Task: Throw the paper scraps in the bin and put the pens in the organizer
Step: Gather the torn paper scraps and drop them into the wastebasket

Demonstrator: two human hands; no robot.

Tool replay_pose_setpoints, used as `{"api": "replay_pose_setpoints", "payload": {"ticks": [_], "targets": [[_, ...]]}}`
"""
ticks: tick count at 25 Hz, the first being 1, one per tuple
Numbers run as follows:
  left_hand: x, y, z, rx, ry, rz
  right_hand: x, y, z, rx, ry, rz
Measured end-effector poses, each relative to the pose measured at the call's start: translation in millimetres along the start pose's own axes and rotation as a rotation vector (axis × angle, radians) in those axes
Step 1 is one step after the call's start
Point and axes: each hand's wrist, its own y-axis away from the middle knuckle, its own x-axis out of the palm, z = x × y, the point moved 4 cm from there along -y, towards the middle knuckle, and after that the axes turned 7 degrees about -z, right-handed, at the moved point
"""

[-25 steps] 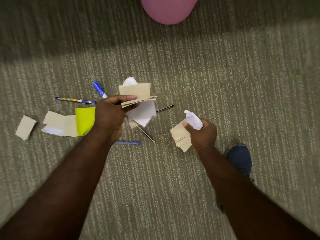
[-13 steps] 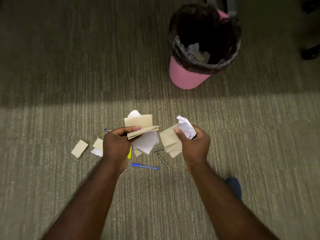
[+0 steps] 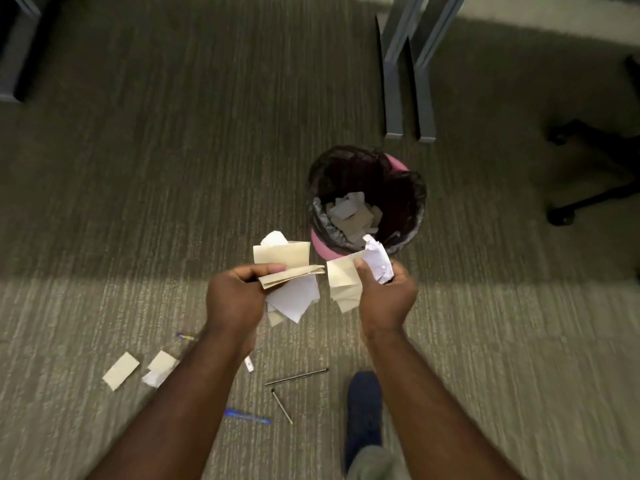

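Note:
My left hand (image 3: pixel 235 299) is shut on a stack of tan and white paper scraps (image 3: pixel 287 271). My right hand (image 3: pixel 388 296) grips more tan scraps and a crumpled white piece (image 3: pixel 377 261), just in front of the pink bin (image 3: pixel 322 245). The bin has a black liner and holds several scraps. On the carpet behind my arms lie a blue pen (image 3: pixel 247 417), two thin dark pens (image 3: pixel 296 376) (image 3: pixel 282 406), a patterned pen (image 3: pixel 185 337) and loose tan scraps (image 3: pixel 121 370) (image 3: pixel 162 361). No organizer is in view.
Grey desk legs (image 3: pixel 408 74) stand beyond the bin. A black chair base (image 3: pixel 588 174) is at the right. My blue shoe (image 3: pixel 363 414) rests on the carpet near the pens. Dark furniture (image 3: pixel 17 53) fills the top-left corner.
Both hands have carried their scraps forward and up, away from the pens on the floor. The bin has come fully into view and my right hand is now at its near rim.

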Motion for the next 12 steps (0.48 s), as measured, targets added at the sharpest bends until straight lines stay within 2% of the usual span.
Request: {"api": "replay_pose_setpoints", "payload": {"ticks": [2,7,9,12], "targets": [[46,-13,6,-0.023,0.004,-0.027,8,-46,6,-0.075,0.080,0.048],[144,-48,15,-0.100,-0.017,-0.063,30,-138,24,-0.413,0.272,0.129],[174,-63,15,-0.130,0.008,-0.093,44,-163,24,-0.425,0.306,0.217],[198,-85,15,-0.144,0.052,-0.197,64,-179,16,-0.317,0.261,0.449]]}}
